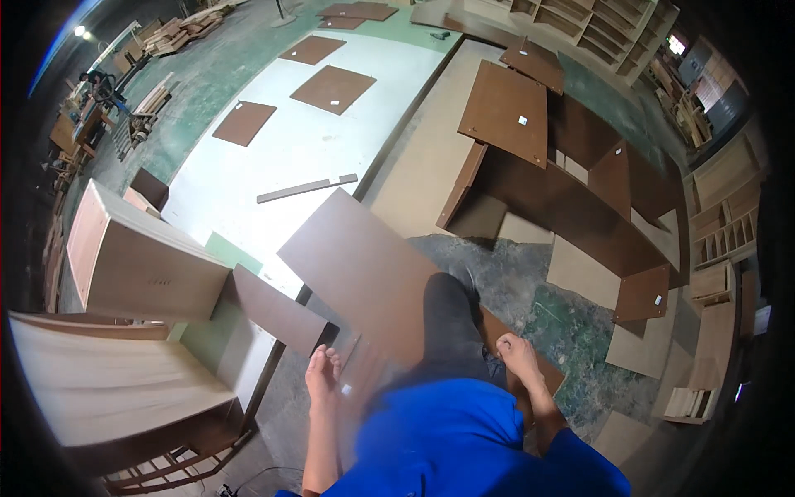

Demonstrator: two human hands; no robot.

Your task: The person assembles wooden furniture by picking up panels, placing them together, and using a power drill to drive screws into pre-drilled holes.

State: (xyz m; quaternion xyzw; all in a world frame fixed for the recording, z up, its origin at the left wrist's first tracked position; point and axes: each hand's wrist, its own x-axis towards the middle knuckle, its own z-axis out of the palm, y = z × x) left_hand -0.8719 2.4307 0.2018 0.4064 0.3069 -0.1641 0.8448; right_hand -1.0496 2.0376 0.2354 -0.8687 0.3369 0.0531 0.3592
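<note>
- Panel: brown, lying flat under my leg.
- Left hand: fingers loosely together, gripping nothing, just beside its edge.
- Right hand: fingers curled onto the panel's far edge.

Dark brown flat wooden panel underfoot, blue shirt, black trouser leg, mottled green-grey concrete floor, big white flat sheet, pale tan wooden cabinet box.

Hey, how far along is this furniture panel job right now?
Early. Done: one light cabinet box stands assembled. In hand: left hand and right hand are on the large brown panel. Left: loose brown panels lie unassembled on the white sheet.
</note>
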